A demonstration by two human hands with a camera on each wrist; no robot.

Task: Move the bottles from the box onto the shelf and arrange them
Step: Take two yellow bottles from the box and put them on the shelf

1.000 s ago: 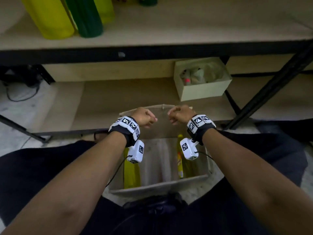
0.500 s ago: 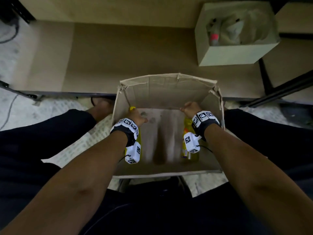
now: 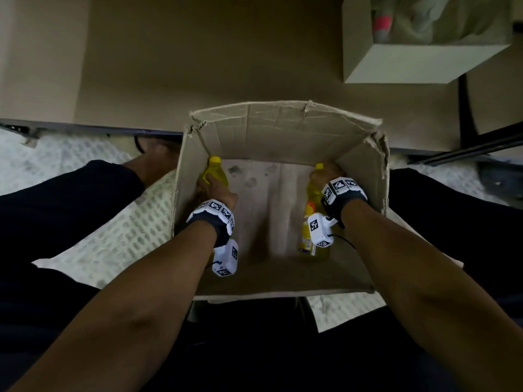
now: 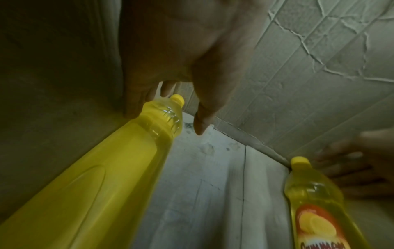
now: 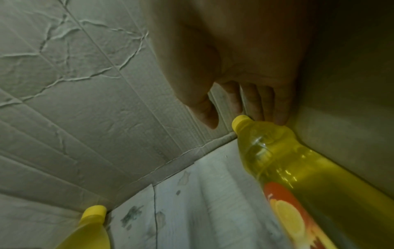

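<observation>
An open cardboard box [image 3: 283,108] stands on the floor between my knees. Two yellow bottles with yellow caps lie tilted in it. The plain left bottle [image 3: 216,174] [image 4: 127,160] leans on the left wall. The right bottle [image 3: 314,199] [image 5: 298,168], with an orange lemon label, leans on the right wall. My left hand [image 3: 216,190] [image 4: 166,121] straddles the left bottle's neck: fingers touch its far side, thumb just apart. My right hand [image 3: 325,176] [image 5: 245,118] reaches over the right bottle's neck, fingers touching its shoulder and thumb clear of the cap.
Beyond the box lies the low shelf board [image 3: 226,52]. A small pale box [image 3: 424,63] of rags stands on it at the back right. A black slanted frame bar [image 3: 481,140] runs on the right. A white patterned mat [image 3: 135,227] covers the floor, with my dark-trousered legs on both sides.
My view tilted down, so the upper shelf with its bottles left the frame. Both hands dropped from above the box's far rim, fingers curled, into the box and spread around the bottle necks.
</observation>
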